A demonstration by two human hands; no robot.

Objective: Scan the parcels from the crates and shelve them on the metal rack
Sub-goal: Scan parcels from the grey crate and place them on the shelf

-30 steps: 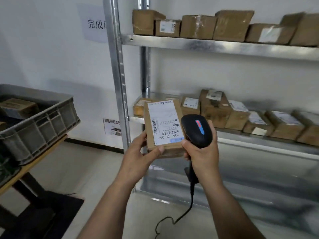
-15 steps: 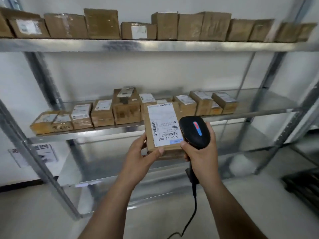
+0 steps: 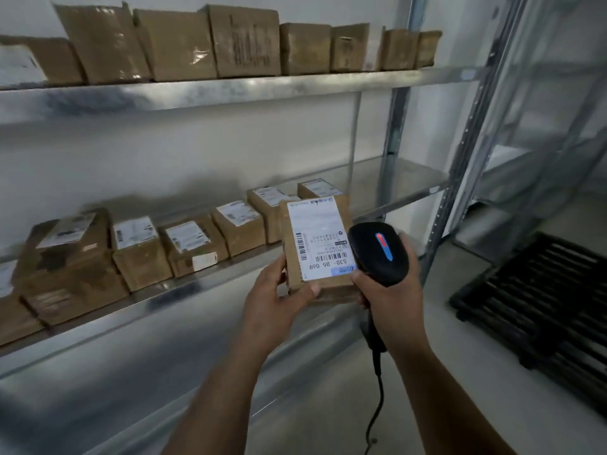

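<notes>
We are holding a parcel (image 3: 315, 247) at the metal rack (image 3: 394, 133).
Our left hand (image 3: 272, 300) is gripping it, our right hand (image 3: 391, 297) is clasping the scanner (image 3: 377, 251); two shelves (image 3: 230, 90) are already filling, and this one is awaiting shelving.

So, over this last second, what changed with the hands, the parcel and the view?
The view swung right along the metal rack: the grey crate has left the frame and a black pallet now shows on the floor at the right. Nothing was taken hold of or let go. The left hand still holds the parcel, and the right hand still grips the scanner beside it.
</notes>
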